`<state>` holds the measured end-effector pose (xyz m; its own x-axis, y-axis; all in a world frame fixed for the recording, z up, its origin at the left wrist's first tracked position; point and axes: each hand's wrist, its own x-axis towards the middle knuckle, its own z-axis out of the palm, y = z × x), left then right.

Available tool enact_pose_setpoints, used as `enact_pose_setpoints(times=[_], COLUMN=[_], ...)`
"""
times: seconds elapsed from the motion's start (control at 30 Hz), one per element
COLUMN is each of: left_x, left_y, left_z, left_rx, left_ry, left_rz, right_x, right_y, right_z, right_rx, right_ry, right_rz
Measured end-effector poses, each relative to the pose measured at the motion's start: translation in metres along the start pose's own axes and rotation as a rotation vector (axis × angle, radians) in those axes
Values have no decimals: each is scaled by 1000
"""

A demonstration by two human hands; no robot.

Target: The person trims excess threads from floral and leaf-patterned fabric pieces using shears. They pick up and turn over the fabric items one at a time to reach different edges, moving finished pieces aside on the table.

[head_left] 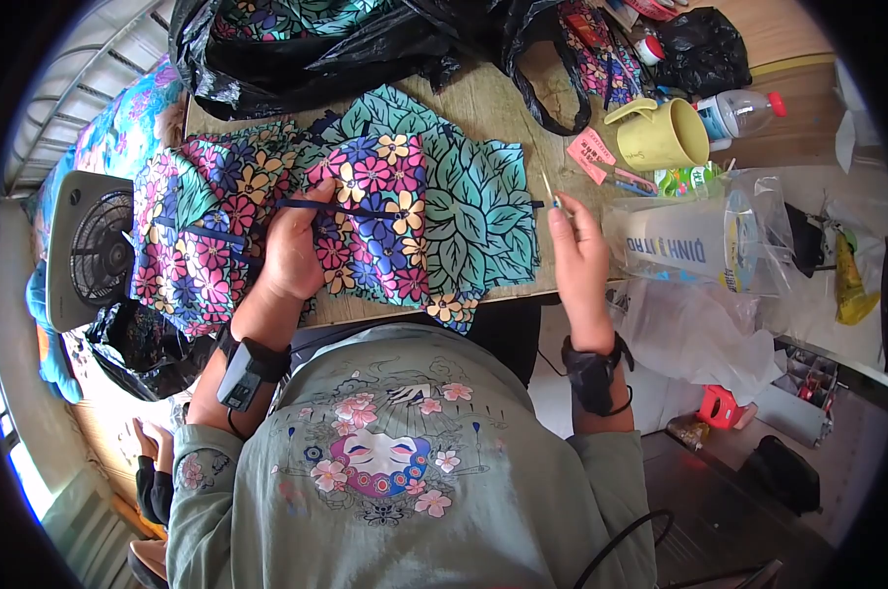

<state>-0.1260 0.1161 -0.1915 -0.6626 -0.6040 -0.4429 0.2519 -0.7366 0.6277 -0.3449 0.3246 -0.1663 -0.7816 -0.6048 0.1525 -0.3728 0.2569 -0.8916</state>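
My left hand (295, 240) is closed on a piece of flowered fabric (375, 177), its thumb and fingers pinching the left edge near a dark blue strip (356, 209). The strip runs across the fabric. Between the fingertips of my right hand (578, 240) is a thin pale stick-like tool (549, 184), pointing up, just right of the fabric's edge. Teal leaf-patterned fabric (478, 206) lies on the wooden table (473, 93), partly under the flowered piece. More flowered fabric (204, 265) is heaped to the left of my left hand.
Black plastic bags (297, 69) lie along the table's far side. At the right are a yellow mug (665, 135), a plastic bottle (743, 113), pink paper (591, 155) and a clear bag (670, 240). A fan (96, 245) stands at the left; another person's feet (153, 442) show below it.
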Motion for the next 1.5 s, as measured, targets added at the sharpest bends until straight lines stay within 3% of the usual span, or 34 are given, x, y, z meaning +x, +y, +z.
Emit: enact_pose_setpoints(times=[0.1, 0.2, 0.37, 0.63, 0.87, 1.33, 1.5], left_x=[-4, -10, -7, -8, -1, -5, 0], left_y=[5, 10, 8, 8, 2, 4, 0], left_z=[7, 17, 16, 13, 2, 6, -1], left_rx=[31, 13, -4, 40, 23, -7, -2], left_ry=[-54, -180, -120, -126, -16, -66, -27], left_rz=[-3, -6, -37, 1, 0, -19, -14], right_x=[6, 9, 14, 15, 17, 18, 17], right_y=[3, 9, -1, 7, -2, 2, 2], right_z=[-12, -6, 0, 5, 9, 8, 8], right_rx=[-191, -232, -421, -437, -394, -427, -208], right_ry=[-145, -157, -184, -150, -154, -169, -153], right_rz=[159, 178, 197, 151, 155, 132, 165])
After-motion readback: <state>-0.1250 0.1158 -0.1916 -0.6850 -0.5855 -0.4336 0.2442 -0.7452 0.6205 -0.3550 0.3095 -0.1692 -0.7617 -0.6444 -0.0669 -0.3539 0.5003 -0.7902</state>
